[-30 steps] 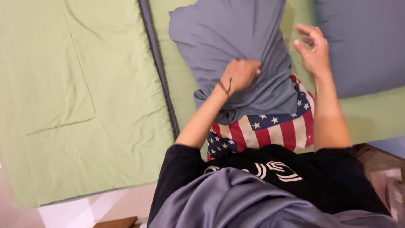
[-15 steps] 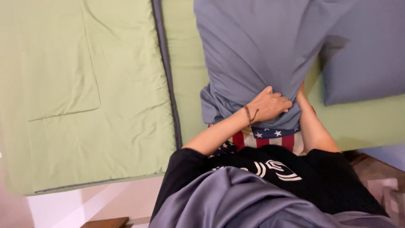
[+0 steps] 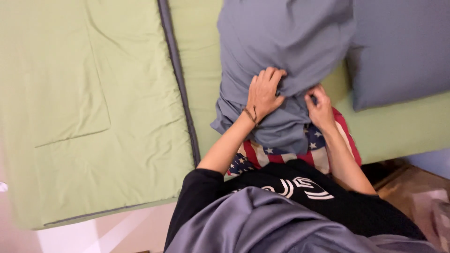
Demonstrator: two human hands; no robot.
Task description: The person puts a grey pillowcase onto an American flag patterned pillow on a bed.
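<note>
Green bed sheet fills most of the view, split by a dark grey seam strip running top to bottom. A second grey-blue pillow lies at upper right on the green.

Centre: the grey-blue pillowcase, large and slack, lies on the green sheet ahead of the person, partly drawn over a pillow with a stars-and-stripes cover. That striped end shows below the case's open edge, near the person's chest.

Left hand, thin band at the wrist, is spread flat with fingers curled into a bunch of the case fabric near its mouth. Right hand is closed in a pinch on the case's hem just beside it; the fingertips are partly buried in cloth.

Judgement: case is thin, soft, light, creases readily; it should slide over the filling only if gripped at the hem on both sides. Pillow looks bulky but squashy and light.
</note>
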